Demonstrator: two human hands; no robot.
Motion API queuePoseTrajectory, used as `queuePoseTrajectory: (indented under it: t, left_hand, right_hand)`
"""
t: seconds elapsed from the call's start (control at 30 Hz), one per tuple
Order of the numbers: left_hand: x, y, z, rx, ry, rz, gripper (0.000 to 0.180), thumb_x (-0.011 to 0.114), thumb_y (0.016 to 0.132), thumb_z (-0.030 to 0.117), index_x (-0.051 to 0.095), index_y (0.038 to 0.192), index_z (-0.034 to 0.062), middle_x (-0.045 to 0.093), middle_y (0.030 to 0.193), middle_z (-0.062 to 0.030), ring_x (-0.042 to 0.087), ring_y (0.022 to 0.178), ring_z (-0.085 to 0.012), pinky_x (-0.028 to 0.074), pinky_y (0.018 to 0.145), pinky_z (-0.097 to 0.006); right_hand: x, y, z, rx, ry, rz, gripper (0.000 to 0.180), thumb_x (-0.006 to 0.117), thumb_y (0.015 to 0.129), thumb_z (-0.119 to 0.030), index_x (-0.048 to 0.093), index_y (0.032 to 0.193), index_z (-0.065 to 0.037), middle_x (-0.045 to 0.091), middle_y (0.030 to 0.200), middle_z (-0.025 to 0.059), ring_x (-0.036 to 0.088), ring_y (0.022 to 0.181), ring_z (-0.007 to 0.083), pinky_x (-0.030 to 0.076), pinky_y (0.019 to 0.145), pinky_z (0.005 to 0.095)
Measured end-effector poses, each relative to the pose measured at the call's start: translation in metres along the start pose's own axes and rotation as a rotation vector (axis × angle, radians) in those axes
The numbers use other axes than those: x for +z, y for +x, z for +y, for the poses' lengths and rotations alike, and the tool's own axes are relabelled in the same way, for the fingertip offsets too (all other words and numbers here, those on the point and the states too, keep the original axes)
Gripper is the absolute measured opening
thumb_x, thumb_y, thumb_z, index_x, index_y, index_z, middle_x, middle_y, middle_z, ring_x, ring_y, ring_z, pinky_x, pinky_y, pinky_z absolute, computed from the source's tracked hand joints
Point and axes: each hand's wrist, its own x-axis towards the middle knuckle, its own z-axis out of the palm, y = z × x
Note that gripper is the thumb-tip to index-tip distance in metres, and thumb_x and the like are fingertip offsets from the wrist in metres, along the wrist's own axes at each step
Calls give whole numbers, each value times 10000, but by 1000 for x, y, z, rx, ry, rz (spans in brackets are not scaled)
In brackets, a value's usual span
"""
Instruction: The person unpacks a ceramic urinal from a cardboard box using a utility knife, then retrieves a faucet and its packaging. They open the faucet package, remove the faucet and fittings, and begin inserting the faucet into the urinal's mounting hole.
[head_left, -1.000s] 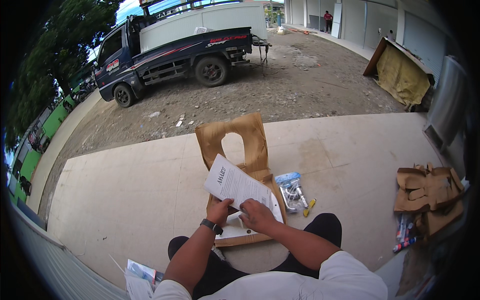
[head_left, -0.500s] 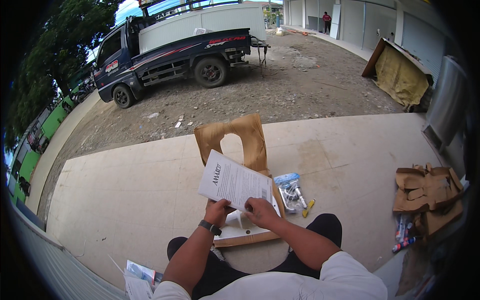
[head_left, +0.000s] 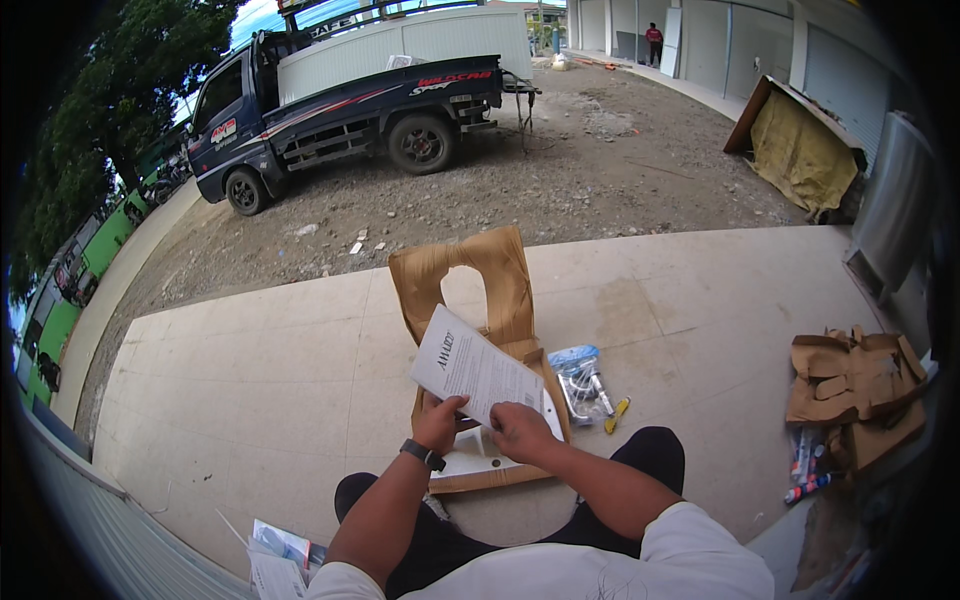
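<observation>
Left hand (head_left: 436, 422) clamps the booklet (head_left: 475, 365) at its lower left edge, thumb on the printed face, other fingers mostly hidden. Right hand (head_left: 522, 432) at the lower edge, fingers curled together; can't tell if they pinch it. Booklet sits tilted above the open carton (head_left: 515, 290), white piece (head_left: 470, 465) lying in the carton under the hands. Just right of carton: clear bag (head_left: 583, 385) of chrome parts, yellow cutter (head_left: 617, 415) near it on the floor (head_left: 270, 400).
</observation>
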Motion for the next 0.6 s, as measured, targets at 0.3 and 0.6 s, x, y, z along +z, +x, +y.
queuePoseTrajectory:
  t: [0.3, 0.6]
  left_hand:
    - [5, 1, 3, -35, 25, 55, 618, 586, 904, -10, 327, 1456, 91, 548, 1367, -182, 633, 1195, -387, 605, 892, -592]
    - [1, 2, 2, -149, 52, 44, 472, 630, 913, -25, 484, 1353, 63, 612, 1252, -146, 659, 1100, -316, 630, 862, -502]
  right_hand:
    - [2, 2, -14, 34, -11, -24, 149, 613, 853, -74, 600, 1000, -54, 704, 957, 204, 690, 912, 419, 535, 812, 522]
    - [4, 7, -5, -297, -226, 145, 179, 625, 786, -18, 611, 948, -92, 595, 869, 97, 629, 852, 327, 476, 738, 458]
